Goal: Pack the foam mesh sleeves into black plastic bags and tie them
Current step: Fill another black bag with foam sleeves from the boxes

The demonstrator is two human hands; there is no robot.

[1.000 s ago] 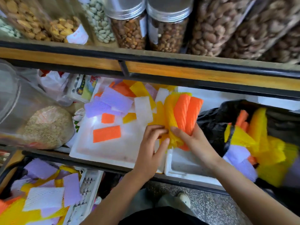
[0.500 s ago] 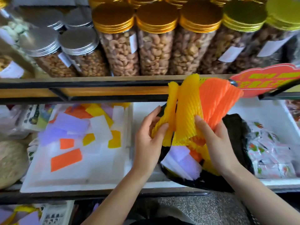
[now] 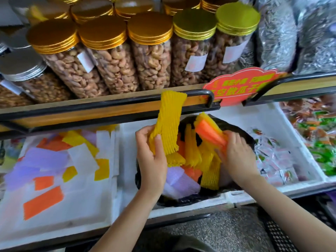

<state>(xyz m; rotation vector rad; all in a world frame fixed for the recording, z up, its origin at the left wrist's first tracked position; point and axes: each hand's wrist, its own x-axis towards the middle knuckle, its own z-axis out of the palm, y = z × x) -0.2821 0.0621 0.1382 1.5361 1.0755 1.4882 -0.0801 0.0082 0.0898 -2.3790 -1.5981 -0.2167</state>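
A yellow foam sleeve (image 3: 170, 120), flat, ribbed and soft-netted, is gripped upright by the left hand (image 3: 151, 160). At its three o'clock an orange and yellow bunch (image 3: 209, 130) is pinched by the right hand (image 3: 236, 155) over the open, glossy black bag (image 3: 181, 200). The bag is filled with a heap of sleeves (image 3: 192, 157) in yellow, orange and lilac. At the bag's nine o'clock, loose sleeves (image 3: 43, 200) are scattered in a white foam tray (image 3: 81, 206).

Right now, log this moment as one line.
left hand: grips yellow sleeve | right hand: grips orange sleeves in black bag | black bag: open, untied
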